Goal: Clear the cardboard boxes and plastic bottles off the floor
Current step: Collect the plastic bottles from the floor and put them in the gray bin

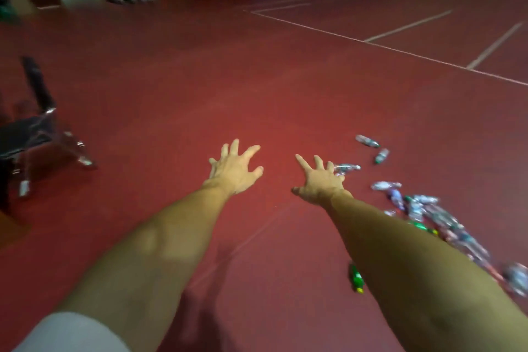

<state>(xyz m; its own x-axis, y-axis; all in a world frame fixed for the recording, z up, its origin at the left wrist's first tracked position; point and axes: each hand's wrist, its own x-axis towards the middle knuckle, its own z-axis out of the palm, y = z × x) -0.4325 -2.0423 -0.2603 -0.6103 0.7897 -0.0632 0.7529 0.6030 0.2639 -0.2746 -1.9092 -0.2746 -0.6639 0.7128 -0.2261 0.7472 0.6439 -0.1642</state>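
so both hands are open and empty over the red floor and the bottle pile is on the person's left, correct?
Not quite. The bottle pile lies on the person's right, beside the right forearm, as the head view shows. The rest holds: left hand and right hand are open and empty over the red floor.

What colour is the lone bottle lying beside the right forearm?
The bottle is green with a yellow cap; head view.
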